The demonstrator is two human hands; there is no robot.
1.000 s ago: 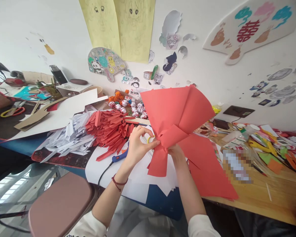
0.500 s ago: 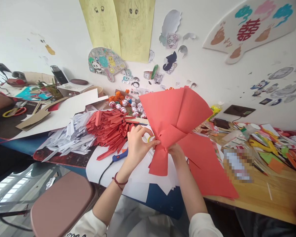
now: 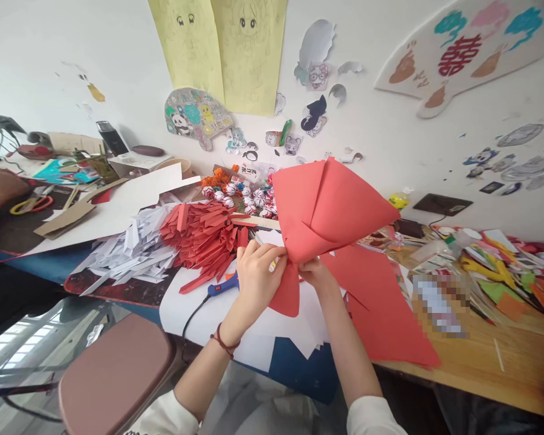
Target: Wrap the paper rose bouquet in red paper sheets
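Both my hands grip a folded red paper bouquet wrap [image 3: 330,208] at its gathered waist. Its wide part fans up and to the right, and a short tail hangs below. On the left of the waist, my left hand [image 3: 259,272] pinches the paper between thumb and fingers. My right hand [image 3: 316,272] closes on the waist from the right, its fingertips partly hidden by the paper. Flat red paper sheets [image 3: 385,308] lie on the table under and beyond my right forearm. White paper [image 3: 204,320] is spread below my hands.
Left of my hands lie a blue glue gun [image 3: 223,286], red paper strips [image 3: 199,241] and white paper strips [image 3: 140,248]. Red-and-white paper flowers [image 3: 258,199] sit behind. Scissors [image 3: 31,205] lie near another person's hand [image 3: 4,196]. Craft scraps [image 3: 503,266] cover the right side; a stool [image 3: 115,374] stands at lower left.
The red wrap has turned, its top now leaning more to the right and its tail smaller in view. My left hand's fingers have closed in nearer the waist.
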